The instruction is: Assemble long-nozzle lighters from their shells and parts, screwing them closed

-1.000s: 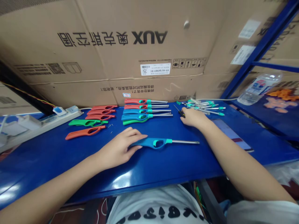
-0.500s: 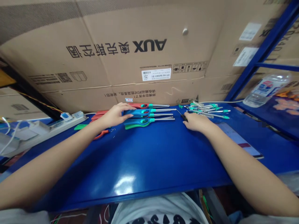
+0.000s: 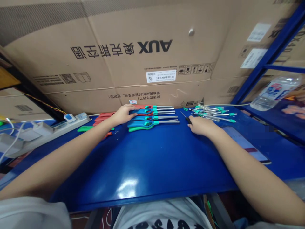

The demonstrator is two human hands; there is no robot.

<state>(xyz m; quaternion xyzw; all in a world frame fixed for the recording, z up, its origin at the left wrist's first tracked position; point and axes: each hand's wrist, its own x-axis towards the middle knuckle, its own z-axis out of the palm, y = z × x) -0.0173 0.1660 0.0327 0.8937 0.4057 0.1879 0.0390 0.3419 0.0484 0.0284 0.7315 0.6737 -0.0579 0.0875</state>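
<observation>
My left hand (image 3: pixel 124 114) is at the handle ends of a row of long-necked gas lighters, with its thumb and fingers closed around a blue lighter (image 3: pixel 144 111). A red lighter (image 3: pixel 143 107) lies just behind it, against the cardboard. In front are another blue lighter (image 3: pixel 143 118) and a blue-and-green one (image 3: pixel 141 128), metal tubes pointing right. My right hand (image 3: pixel 201 125) grips a thin screwdriver (image 3: pixel 188 120) by its black handle; the shaft points up and left. Beyond that hand lies a pile of metal tubes with green ends (image 3: pixel 214 112).
A large cardboard sheet (image 3: pixel 114 70) stands along the back of the blue table (image 3: pixel 152 159). At left are a power strip (image 3: pixel 59 130), red handle pieces (image 3: pixel 103 118) and a green piece (image 3: pixel 85 128). A tablet or phone (image 3: pixel 245 144) and a plastic bottle (image 3: pixel 274 92) are at right.
The blue lighter in my left hand has shifted back and left, closer to the red one, its tube end now nearer the others. My right hand stays in place with the screwdriver.
</observation>
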